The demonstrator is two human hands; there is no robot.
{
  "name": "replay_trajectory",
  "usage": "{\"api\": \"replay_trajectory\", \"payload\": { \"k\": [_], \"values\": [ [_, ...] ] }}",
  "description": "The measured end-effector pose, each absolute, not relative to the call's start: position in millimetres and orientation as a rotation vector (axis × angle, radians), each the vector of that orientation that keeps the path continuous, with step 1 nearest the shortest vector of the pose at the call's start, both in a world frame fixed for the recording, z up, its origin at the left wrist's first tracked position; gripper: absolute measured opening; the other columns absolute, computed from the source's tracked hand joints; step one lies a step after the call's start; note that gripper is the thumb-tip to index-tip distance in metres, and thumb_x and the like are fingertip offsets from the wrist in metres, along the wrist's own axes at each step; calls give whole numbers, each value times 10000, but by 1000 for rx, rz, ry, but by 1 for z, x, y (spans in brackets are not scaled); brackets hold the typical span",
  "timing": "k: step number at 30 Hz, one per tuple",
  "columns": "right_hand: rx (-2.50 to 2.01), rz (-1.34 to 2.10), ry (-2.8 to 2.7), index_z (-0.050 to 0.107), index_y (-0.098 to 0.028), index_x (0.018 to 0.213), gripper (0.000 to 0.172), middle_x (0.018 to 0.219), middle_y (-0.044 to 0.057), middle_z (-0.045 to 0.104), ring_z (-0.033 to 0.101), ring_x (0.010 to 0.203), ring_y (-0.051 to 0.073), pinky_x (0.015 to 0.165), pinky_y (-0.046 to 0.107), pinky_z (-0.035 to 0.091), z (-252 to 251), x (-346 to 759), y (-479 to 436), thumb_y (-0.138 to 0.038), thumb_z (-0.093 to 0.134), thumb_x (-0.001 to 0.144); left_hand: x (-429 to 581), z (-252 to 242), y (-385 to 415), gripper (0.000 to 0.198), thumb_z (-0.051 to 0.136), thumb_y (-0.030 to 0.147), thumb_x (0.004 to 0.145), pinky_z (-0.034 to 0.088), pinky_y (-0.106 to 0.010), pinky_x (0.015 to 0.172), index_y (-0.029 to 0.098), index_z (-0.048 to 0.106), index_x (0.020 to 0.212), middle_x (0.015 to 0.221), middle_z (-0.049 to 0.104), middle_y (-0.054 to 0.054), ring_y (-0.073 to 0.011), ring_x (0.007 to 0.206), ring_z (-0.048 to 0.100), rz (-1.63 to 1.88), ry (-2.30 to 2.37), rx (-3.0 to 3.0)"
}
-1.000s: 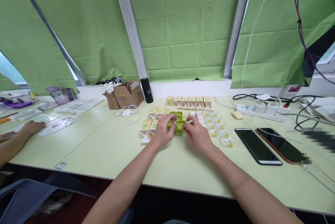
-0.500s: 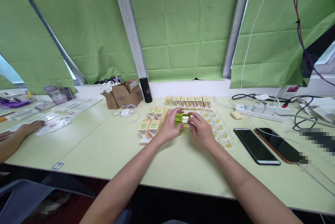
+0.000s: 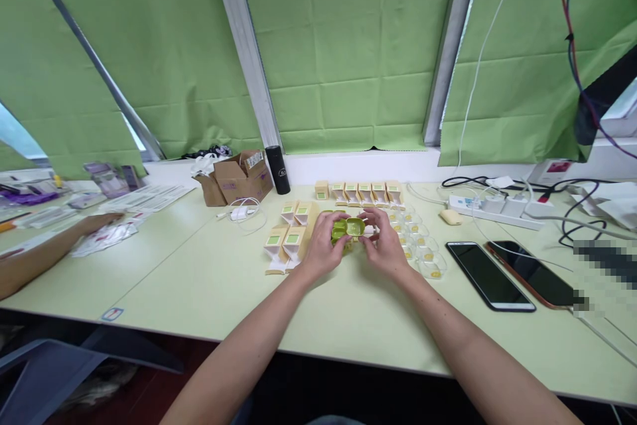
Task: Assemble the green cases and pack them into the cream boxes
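Observation:
Over the table in front of me, my left hand (image 3: 323,242) is closed around a small olive-green plastic case (image 3: 355,227) with rounded compartments. My right hand (image 3: 383,242) is at the case's right end, thumb and fingers curled round a small white piece (image 3: 369,231) whose kind I cannot make out. Left of my hands stand several small open cartons (image 3: 275,239) with green labels. Clear plastic shells (image 3: 430,266), each with a yellow spot, lie in rows just right of my right hand.
More cartons (image 3: 365,193) line the back. A brown cardboard box (image 3: 239,180) and black bottle (image 3: 277,170) stand back left. Two phones (image 3: 490,276), a power strip (image 3: 497,208) and cables lie right. Another person's arm (image 3: 54,249) reaches over plastic packets (image 3: 112,234) at left.
The white piece has shifted from the case's right compartment to between my right fingers, and that compartment's green inside now shows. The other person's hand has moved right.

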State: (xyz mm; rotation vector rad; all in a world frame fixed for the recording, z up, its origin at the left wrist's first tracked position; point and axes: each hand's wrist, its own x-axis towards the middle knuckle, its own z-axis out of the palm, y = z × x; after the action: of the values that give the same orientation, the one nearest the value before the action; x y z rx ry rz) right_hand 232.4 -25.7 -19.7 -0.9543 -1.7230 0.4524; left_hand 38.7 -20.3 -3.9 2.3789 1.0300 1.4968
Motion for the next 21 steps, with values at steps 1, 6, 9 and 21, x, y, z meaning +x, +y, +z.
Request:
{"api": "replay_trajectory", "payload": {
  "k": [1,6,9,21],
  "values": [
    [-937,484,-1698,379,-287,1452,602,1342,118,668,698,1143,269,794,379,642,-19,232,-26,-213,590,893,38,-4,-22,416,668,137,934,535,-448,1067,254,574,1322,1255,633,-96,-278,1225,612,1510,1026,2381],
    [-893,597,-1589,399,-293,1401,586,1291,111,672,682,1125,258,745,344,625,-13,230,-30,-252,642,870,38,0,-26,433,657,148,945,529,-461,1079,254,565,1354,1285,642,-109,-285,1249,603,1507,984,2421],
    [-878,642,-1561,415,-300,1374,576,1274,102,674,679,1121,255,734,335,616,-10,230,-31,-258,664,857,37,-1,-26,454,624,124,953,523,-493,1092,256,559,1383,1317,665,-114,-292,1262,599,1493,978,2462],
    [-802,732,-1510,535,-279,1257,394,1255,106,657,669,1074,248,678,318,624,-15,230,-25,-409,695,922,39,-5,-21,352,584,254,1051,551,-473,1054,265,620,1401,1296,716,-106,-271,1219,636,1521,1043,2422]
  ]
}}
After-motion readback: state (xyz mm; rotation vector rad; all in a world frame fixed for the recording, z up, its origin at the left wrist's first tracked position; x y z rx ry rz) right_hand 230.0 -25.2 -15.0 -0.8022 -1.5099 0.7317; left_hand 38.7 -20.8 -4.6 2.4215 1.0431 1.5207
